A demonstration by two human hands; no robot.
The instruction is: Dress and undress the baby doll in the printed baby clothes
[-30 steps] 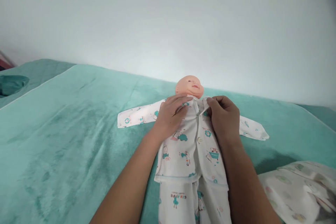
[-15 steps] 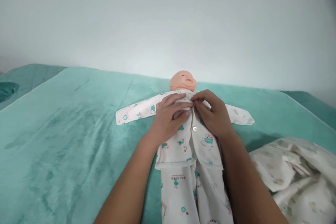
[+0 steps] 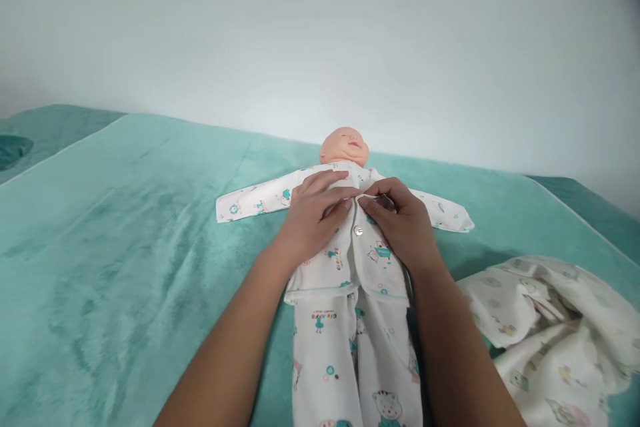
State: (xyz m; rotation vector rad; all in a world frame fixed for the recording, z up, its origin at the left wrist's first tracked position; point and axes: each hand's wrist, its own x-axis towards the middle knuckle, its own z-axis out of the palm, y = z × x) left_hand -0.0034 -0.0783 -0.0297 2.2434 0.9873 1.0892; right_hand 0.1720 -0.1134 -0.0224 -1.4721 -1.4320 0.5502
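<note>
A baby doll [image 3: 345, 145] lies on its back with its head at the far end, dressed in a white printed baby shirt [image 3: 325, 280] and matching trousers [image 3: 327, 360]. My left hand [image 3: 313, 217] rests over the shirt's chest, its thumb and index finger drawn together at the front opening and the other fingers stretched over the cloth. From the other side, my right hand [image 3: 400, 220] pinches the edge of the same opening between thumb and fingers. Whatever sits between the fingertips is hidden. Just below them shows a shiny round button [image 3: 358, 231].
A green plush cover [image 3: 125, 247] lies under the doll. To the right is a crumpled white cloth [image 3: 555, 333] with a pale green print, close to my right forearm. A plain pale wall [image 3: 280, 40] rises behind the far edge.
The view has shifted slightly, so the doll sits a little higher and further left. Both hands stay at the shirt opening, with the right fingertips lifting its edge a bit.
</note>
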